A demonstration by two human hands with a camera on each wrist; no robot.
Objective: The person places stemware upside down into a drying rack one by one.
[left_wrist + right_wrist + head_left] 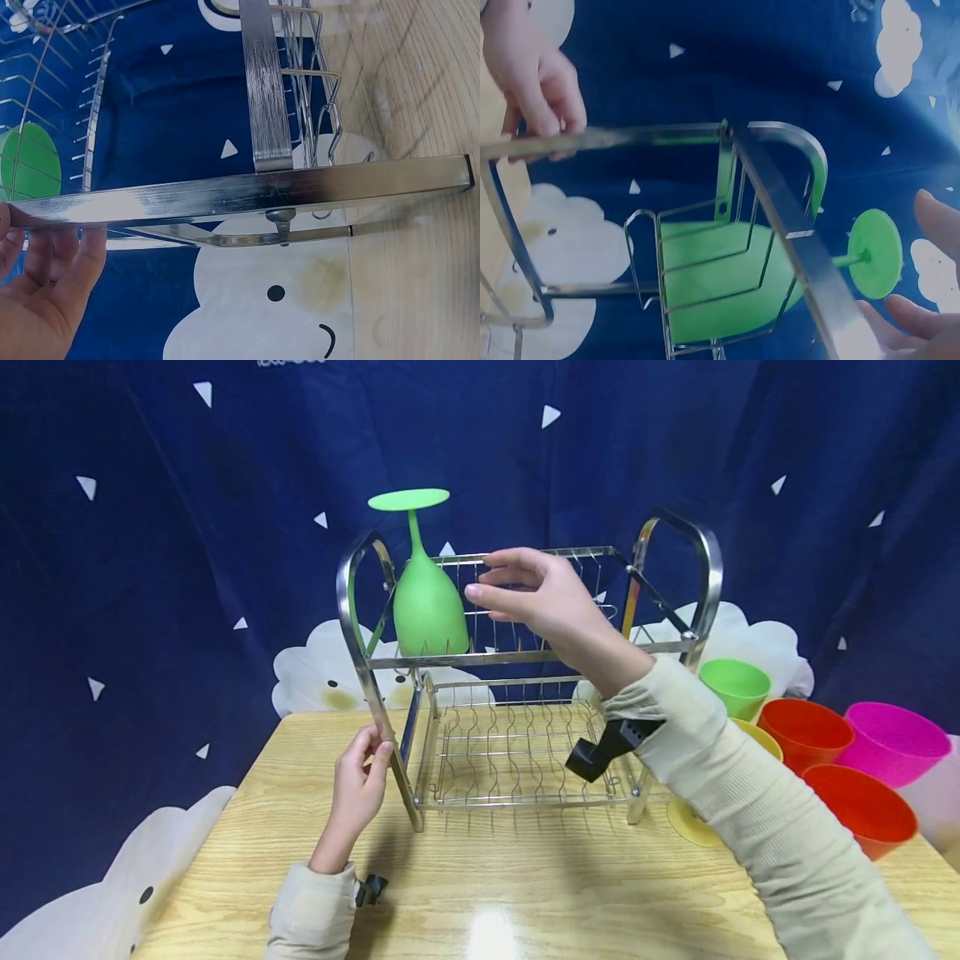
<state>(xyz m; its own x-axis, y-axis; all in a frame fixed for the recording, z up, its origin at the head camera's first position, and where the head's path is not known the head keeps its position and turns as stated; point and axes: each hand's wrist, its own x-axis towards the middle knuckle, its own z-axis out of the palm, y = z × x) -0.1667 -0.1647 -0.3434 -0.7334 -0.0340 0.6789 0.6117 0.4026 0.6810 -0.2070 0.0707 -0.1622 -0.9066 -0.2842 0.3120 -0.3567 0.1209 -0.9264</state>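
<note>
A green plastic goblet (429,606) stands upside down, foot up, at the left end of the upper tier of a metal dish rack (510,657). My left hand (362,781) pinches the rack's left front post between thumb and fingers; the left wrist view shows those fingers (88,259) under the bar. Above the upper tier, just right of the goblet, is my right hand (551,597), with fingers loosely extended and nothing held. In the right wrist view the goblet's bowl (720,277) shows behind the rack's wires, and its foot (875,253) is apart from my fingers.
At the table's right side stand a green cup (735,687), a magenta cup (896,743), red cups (862,810) and a yellow one whose base (692,823) shows beside my right sleeve. The rack's lower tier (517,747) has wavy wire slots. A blue patterned curtain hangs behind.
</note>
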